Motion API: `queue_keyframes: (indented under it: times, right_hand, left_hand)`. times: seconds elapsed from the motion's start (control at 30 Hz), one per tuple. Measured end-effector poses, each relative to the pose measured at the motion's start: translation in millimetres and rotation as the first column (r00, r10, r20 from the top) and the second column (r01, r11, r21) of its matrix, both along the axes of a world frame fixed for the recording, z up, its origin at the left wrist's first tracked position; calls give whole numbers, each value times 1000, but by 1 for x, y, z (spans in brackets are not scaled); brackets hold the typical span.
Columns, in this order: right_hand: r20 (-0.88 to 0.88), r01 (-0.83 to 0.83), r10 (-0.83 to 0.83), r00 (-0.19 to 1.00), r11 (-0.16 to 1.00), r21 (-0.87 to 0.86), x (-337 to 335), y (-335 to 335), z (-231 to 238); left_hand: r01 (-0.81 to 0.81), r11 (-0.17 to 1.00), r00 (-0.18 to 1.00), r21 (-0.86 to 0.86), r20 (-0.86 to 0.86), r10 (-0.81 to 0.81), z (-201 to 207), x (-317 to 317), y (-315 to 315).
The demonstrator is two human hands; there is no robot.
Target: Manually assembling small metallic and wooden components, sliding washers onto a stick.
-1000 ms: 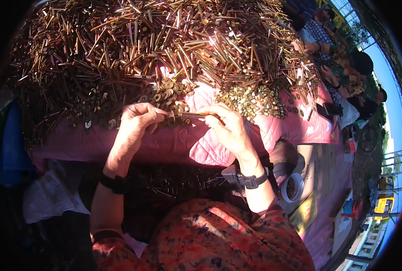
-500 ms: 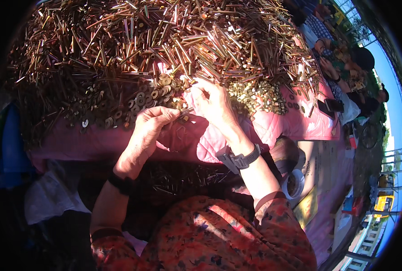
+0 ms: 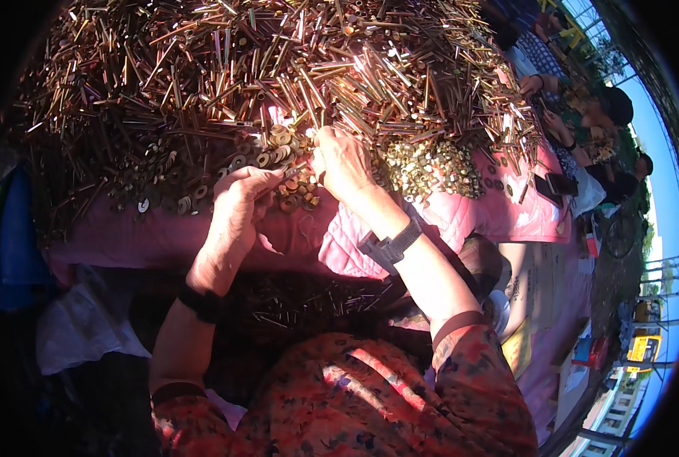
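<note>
Here, the left hand (image 3: 237, 202) pinches one metal piece (image 3: 292, 174) (right hand (image 3: 345, 164): can't tell its grip), two wristbands (image 3: 400, 245).

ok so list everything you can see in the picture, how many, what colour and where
metal tubes: too many to count, bronze-gold, heaped across the top
flat washers: dozens, brass and grey, heap's near edge
nuts: too many to count, pale gold, right of the right hand
pink quilted cloth: one, pink, under the parts
blue container: one, blue, left edge
plastic bag: one, white, lower left
bus: one, yellow, far right
people: at least two, mixed clothing, upper right
wristbands: two, black, one per wrist
floral garment: one, red, bottom centre
hands: two, bare, centre
</note>
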State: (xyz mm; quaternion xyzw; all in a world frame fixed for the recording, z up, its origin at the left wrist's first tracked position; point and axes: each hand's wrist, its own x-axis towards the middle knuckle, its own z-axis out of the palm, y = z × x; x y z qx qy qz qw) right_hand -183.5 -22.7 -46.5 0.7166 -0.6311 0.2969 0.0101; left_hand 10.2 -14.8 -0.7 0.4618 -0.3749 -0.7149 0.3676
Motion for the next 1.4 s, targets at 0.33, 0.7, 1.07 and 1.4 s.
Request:
queue_keyframes:
  times: [0.33,0.7,1.07,1.4]
  right_hand:
    - [967,-300,-11,255,950,90,3,59,37]
    - [990,-247,-30,137,967,63,10,74,41]
    - [979,-182,-6,202,982,44,25,83,42]
    - [792,-200,3,611,968,151,22,89,54]
  left_hand:
    - [70,997,991,24,-116,-66,-1,5,1]
    - [105,993,989,48,-111,-99,-4,5,6]
    - [166,986,980,16,-111,-164,-8,6,5]
    - [214,955,975,-204,-13,-221,5,13,2]
